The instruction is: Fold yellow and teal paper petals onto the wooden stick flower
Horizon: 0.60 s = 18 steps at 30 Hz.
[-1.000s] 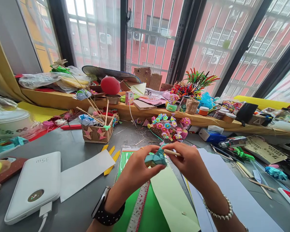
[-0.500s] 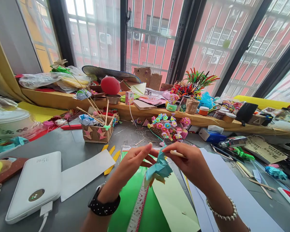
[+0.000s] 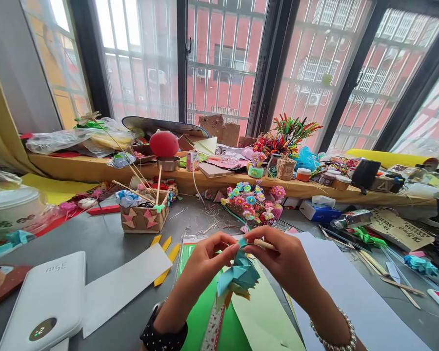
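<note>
A folded teal paper flower (image 3: 237,276) with orange tips hangs between my two hands above green paper sheets (image 3: 205,312). My left hand (image 3: 208,261) pinches its upper part with curled fingers. My right hand (image 3: 281,258) is closed on the flower's top and also holds a thin wooden stick (image 3: 264,243) that points left. A black watch is on my left wrist and a bead bracelet on my right.
A white power bank (image 3: 40,304) and a white paper strip (image 3: 120,287) lie at the left. A cardboard box of sticks (image 3: 143,214) and a paper flower bouquet (image 3: 252,200) stand behind. White sheets (image 3: 351,302) lie to the right. The window ledge is cluttered.
The flower went from cupped between both hands to dangling open below my fingertips. My left hand shifted to pinch its top. The camera tilted slightly.
</note>
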Tool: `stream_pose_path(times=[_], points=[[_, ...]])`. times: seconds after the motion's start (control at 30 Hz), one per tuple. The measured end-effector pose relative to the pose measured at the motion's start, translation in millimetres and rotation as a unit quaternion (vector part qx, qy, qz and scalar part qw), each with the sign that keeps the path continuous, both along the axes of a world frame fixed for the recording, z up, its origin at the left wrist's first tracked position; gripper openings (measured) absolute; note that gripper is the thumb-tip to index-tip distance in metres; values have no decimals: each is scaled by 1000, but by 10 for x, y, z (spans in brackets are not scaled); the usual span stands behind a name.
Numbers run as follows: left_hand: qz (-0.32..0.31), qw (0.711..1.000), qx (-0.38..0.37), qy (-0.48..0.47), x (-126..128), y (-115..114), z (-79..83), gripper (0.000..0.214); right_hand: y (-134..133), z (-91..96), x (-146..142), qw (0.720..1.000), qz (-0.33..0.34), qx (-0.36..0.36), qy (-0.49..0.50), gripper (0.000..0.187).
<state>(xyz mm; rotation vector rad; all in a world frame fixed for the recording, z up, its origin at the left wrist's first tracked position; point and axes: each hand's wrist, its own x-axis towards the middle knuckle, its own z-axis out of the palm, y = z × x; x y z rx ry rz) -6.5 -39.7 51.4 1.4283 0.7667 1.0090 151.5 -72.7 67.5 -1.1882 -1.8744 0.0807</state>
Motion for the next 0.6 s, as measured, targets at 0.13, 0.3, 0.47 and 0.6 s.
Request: stream_pose_path(times=[0.13, 0.3, 0.47, 0.6], points=[[-22, 999, -25, -26, 23, 25, -25, 19, -16, -1, -32, 999, -9, 42, -1, 3], [-13, 999, -23, -38, 39, 52, -52, 20, -13, -8, -36, 1000, -7, 28, 8, 10], [4, 1000, -3, -20, 34, 14, -13, 19, -24, -7, -29, 999, -41, 26, -6, 10], [30, 999, 44, -7, 14, -1, 14, 20, -25, -3, -26, 998, -37, 51, -17, 6]])
